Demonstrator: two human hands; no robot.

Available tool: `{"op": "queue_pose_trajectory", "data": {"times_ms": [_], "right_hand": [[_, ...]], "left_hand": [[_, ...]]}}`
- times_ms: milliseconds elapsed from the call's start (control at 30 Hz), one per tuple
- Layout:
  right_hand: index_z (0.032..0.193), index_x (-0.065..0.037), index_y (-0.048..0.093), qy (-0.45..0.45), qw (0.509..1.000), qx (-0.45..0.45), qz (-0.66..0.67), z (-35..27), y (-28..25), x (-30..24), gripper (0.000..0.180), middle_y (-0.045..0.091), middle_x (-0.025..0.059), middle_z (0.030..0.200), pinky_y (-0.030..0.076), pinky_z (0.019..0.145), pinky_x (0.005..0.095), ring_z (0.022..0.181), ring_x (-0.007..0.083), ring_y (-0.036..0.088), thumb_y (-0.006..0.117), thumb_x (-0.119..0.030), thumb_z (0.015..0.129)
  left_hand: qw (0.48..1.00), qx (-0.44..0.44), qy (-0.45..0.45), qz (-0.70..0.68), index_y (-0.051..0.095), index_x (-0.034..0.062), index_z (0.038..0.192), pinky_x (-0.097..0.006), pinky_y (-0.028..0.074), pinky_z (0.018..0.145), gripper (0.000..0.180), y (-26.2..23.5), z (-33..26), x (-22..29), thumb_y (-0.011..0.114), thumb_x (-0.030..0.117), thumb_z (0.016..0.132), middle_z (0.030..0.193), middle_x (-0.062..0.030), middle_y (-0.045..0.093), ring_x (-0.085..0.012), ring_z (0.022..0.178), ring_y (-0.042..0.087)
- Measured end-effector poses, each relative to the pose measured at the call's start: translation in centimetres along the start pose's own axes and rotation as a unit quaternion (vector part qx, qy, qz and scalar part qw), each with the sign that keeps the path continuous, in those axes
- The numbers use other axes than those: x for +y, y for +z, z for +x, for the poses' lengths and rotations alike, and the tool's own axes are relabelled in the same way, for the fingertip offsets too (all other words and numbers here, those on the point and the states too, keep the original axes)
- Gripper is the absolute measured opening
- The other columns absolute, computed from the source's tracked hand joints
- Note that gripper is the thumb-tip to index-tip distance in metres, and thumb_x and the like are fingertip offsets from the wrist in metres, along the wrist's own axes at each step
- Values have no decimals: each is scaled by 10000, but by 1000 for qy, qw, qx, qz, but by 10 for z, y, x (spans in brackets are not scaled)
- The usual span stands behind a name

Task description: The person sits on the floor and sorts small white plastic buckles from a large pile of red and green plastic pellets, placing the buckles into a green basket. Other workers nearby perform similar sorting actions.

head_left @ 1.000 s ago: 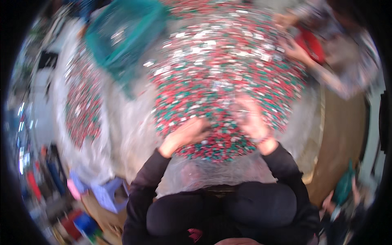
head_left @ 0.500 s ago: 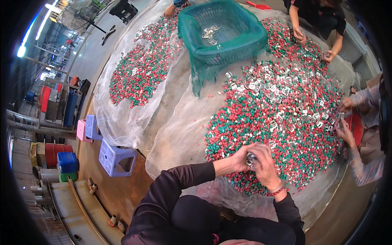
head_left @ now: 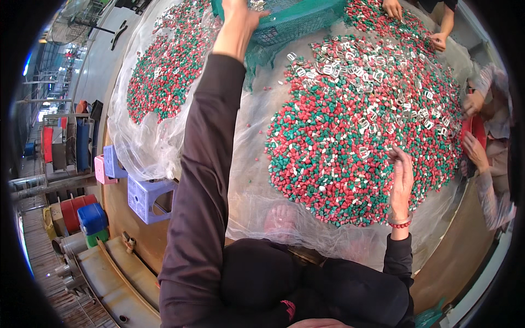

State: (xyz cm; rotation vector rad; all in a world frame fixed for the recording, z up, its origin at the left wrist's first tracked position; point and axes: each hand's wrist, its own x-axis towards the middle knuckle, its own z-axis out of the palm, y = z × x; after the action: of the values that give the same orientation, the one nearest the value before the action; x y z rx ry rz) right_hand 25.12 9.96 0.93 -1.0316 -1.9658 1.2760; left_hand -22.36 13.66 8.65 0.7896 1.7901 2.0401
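Observation:
My left hand (head_left: 240, 21) reaches far forward over the near-left side of a blue-green mesh-covered basket (head_left: 298, 23). Its thumb sticks out to the right; the other fingers are cut off by the upper edge. Beside it, a few silver metal buckles (head_left: 257, 5) lie inside the basket. Above the near right part of a heap of small red, green and white stones (head_left: 328, 169) hovers my right hand (head_left: 402, 174). Its fingers are loosely extended, and nothing shows in them. Many flat metal buckles (head_left: 374, 75) are strewn over the heap, thickest toward its far side.
A second stone heap (head_left: 164, 82) lies left on the translucent netting (head_left: 246, 180). One person's hands (head_left: 439, 41) work at the far right; another's hands (head_left: 474, 150) are beside a red container (head_left: 473, 131). Plastic stools (head_left: 150, 199) stand at left. A bare foot (head_left: 280, 221) shows near my knees.
My hands, earlier together around metal buckles above the heap, have separated. The left has swung forward to the basket; the right has moved right and loosened. The view has shifted, and the basket sits higher.

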Motion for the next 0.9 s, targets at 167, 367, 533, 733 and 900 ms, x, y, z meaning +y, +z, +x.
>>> {"op": "queue_pose_trajectory", "data": {"times_ms": [167,367,533,733,900], "right_hand": [[1342,-41,474,22,994,-67,-78,-2,6,6,409,568,94,1096,455,877,318,957,181,557,524,-65,937],[1374,-56,443,-4,977,-151,-149,1,10,5,475,520,151,1320,381,1035,413,1204,310,502,528,-40,907],[1360,-45,455,-11,972,-167,-164,0,6,7,441,519,148,1321,382,1032,398,1198,310,500,519,-68,924],[1370,-65,446,-9,968,-138,-208,-1,7,38,465,507,176,1284,377,1025,426,1193,355,467,535,-75,914],[1381,-74,422,-31,949,-158,-270,-1,33,61,572,454,184,1265,409,962,457,1109,364,454,632,-102,850]], "left_hand": [[875,-358,98,311,666,72,1102,-388,504,863,313,10,-98,-72,625,230,836,1032,-133,680,-258,947,648],[742,-331,-65,579,232,154,1493,-583,246,1092,894,36,-128,-154,665,525,804,1498,-335,137,-518,1387,119],[809,-237,-82,532,179,74,1501,-576,143,1125,907,29,-114,-199,509,628,862,1539,-288,46,-470,1423,-3],[834,-257,50,486,324,46,1426,-588,193,1103,791,27,-152,-204,479,603,886,1446,-258,316,-459,1378,218],[848,-379,27,370,471,175,1334,-558,404,958,651,14,-212,-168,584,567,827,1319,-112,490,-351,1180,499]]}}
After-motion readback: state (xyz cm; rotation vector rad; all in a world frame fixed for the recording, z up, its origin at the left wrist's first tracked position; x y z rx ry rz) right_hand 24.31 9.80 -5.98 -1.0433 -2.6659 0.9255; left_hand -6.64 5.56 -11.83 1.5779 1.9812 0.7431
